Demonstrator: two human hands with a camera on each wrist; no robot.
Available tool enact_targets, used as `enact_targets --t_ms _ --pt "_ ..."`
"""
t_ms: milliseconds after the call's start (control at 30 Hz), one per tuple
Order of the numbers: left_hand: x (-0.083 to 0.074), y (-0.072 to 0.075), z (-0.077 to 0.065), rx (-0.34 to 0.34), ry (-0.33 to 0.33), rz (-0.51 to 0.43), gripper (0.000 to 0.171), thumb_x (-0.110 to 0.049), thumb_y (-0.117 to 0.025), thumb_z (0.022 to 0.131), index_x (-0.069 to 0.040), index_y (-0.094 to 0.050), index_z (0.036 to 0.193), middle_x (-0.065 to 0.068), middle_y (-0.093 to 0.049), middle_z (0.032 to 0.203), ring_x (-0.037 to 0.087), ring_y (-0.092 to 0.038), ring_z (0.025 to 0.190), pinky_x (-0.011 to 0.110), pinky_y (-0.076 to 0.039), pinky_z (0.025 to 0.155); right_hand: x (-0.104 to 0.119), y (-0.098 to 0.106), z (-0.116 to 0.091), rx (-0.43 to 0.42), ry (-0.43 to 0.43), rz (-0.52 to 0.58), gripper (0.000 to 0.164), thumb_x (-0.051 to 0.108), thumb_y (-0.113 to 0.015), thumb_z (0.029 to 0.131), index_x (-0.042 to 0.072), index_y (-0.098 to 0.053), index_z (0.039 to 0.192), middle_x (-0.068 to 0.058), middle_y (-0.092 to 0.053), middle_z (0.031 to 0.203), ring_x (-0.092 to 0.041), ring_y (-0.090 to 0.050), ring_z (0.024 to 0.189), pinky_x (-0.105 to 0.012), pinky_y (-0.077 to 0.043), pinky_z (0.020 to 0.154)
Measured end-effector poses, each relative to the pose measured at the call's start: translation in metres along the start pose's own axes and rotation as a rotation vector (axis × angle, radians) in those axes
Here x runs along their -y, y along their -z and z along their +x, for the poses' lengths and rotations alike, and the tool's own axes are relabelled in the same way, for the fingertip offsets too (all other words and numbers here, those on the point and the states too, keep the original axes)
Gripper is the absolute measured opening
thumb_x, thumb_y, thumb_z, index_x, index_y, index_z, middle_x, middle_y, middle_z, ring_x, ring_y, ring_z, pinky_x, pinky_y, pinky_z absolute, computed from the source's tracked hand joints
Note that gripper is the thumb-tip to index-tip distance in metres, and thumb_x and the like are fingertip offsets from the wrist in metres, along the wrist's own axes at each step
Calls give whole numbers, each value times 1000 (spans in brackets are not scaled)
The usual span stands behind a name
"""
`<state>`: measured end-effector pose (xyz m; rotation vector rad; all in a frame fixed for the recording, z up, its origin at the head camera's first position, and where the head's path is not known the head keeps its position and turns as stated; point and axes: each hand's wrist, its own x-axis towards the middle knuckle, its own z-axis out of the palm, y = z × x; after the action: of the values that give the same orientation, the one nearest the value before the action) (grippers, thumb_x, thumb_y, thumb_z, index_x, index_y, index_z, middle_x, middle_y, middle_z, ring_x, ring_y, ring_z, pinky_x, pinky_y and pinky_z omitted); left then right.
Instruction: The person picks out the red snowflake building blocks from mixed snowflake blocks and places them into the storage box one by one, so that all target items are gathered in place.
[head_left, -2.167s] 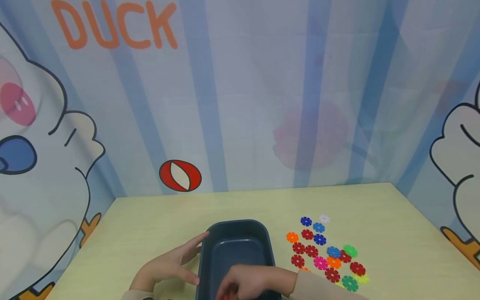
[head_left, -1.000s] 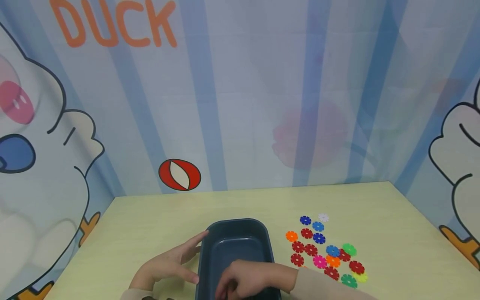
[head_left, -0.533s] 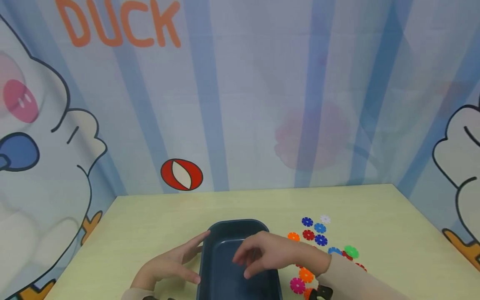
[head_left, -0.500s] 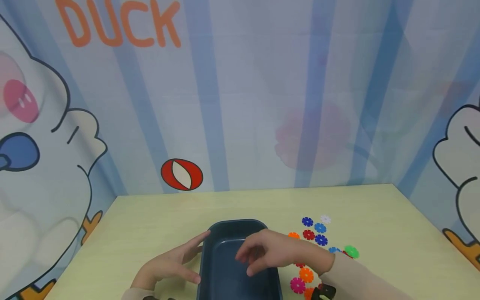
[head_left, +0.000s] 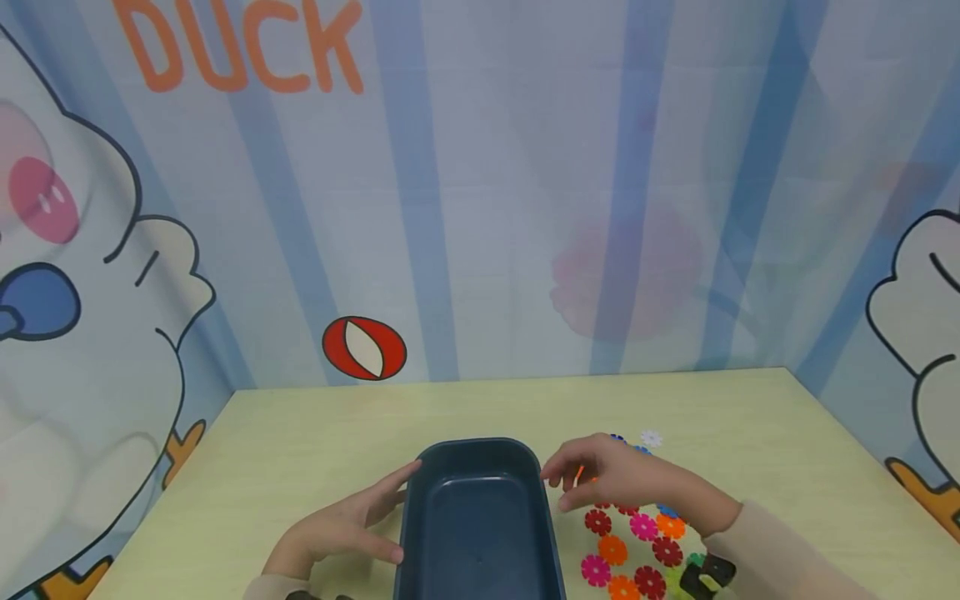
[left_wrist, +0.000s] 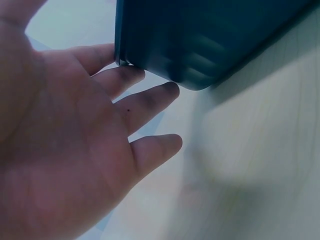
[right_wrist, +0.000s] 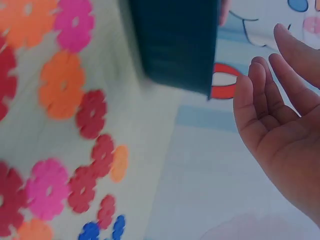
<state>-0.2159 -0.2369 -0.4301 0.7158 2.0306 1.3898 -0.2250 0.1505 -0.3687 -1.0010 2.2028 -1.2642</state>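
Dark blue, the oblong tray (head_left: 480, 533) stands between left hand (head_left: 341, 521) and right hand (head_left: 618, 473), the left touching its rim. Notched flower-shaped discs (head_left: 615, 552) lie right of it on the pale table (head_left: 315, 433), several hidden behind the right hand and sleeve (head_left: 780, 554). Right fingers curve loosely, holding nothing; left fingers spread without clasping.

Dark tray (head_left: 480, 525), perhaps teal-blue; multicoloured discs (head_left: 612, 550).

Orange DUCK lettering (head_left: 251, 45) and a red oval (head_left: 364, 348) mark the striped backdrop (head_left: 495, 208) behind the table (head_left: 322, 429).
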Motion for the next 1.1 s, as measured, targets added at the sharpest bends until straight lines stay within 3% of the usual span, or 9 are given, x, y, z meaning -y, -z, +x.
enact_targets --t_ms 200,633,900,1100 --pt "1 1 0 -5 9 -5 100 -28 -75 83 -20 -7 157 14 -4 162 47 -12 144 67 -15 110 -25 14 -1 -60 -69 -39 32 12 -71 87 -3 -65 114 -16 -65 102 -14 -62 84 -24 -54 75" --pt "3 1 0 -7 30 -11 101 -27 -75 83 -21 -6 156 12 -3 162 45 -12 144 65 -14 111 -68 33 -5 -142 -115 -78 33 9 -67 89 -9 -61 116 -20 -63 102 -18 -61 84 -26 -54 71" --pt "0 0 -1 0 11 -6 101 -27 -75 84 -19 -5 156 14 -2 162 46 -11 144 65 -14 111 -84 38 -9 -209 -187 -182 31 11 -70 87 -5 -63 113 -13 -65 101 -20 -59 87 -24 -52 74" --pt "1 1 0 2 0 9 101 -26 -75 83 -18 -5 156 14 -2 162 46 -11 144 65 -14 111 -92 37 -11 -254 -229 -275 31 14 -75 83 0 -66 110 -7 -65 100 -19 -57 87 -32 -52 79"
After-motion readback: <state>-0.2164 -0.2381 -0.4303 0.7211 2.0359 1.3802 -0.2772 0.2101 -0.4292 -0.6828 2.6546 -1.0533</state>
